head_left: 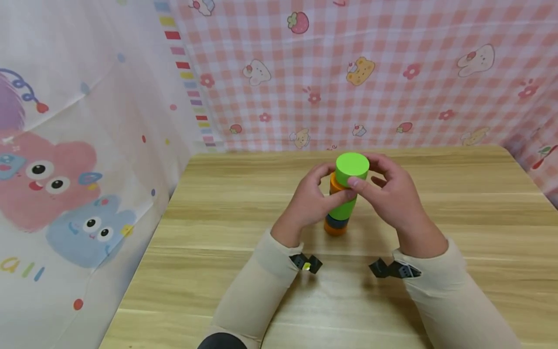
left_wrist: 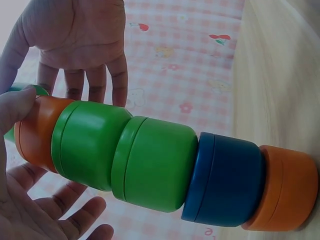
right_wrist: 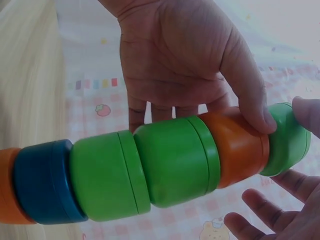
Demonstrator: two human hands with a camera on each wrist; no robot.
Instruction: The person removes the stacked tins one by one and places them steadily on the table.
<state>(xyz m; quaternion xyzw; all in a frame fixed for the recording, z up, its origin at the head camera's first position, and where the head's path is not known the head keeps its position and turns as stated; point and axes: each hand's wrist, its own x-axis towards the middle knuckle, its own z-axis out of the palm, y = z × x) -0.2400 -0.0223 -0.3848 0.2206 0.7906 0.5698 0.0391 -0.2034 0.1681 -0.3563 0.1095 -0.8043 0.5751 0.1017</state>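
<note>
A tall column of round jars, each with a lid-like seam, stands upright on the table. At its base is an orange jar [left_wrist: 282, 190], then a dark blue jar [left_wrist: 227, 180]. Above these come two green jars, a lower one [left_wrist: 157, 165] and an upper one [left_wrist: 92, 145], followed by a second orange jar [right_wrist: 240, 150]. My left hand [head_left: 307, 201] grips this upper orange jar, thumb on its near side. On top, a green jar [head_left: 352, 165] is pinched by my right hand [head_left: 394, 194]; it sits slightly off the column's line.
The wooden table [head_left: 209, 271] reaches back to a pink checked cloth [head_left: 270, 97]. A white printed cloth [head_left: 109, 169] hangs at the left. Each wrist carries a small black device, the left one [head_left: 305, 262] and the right one [head_left: 394, 269].
</note>
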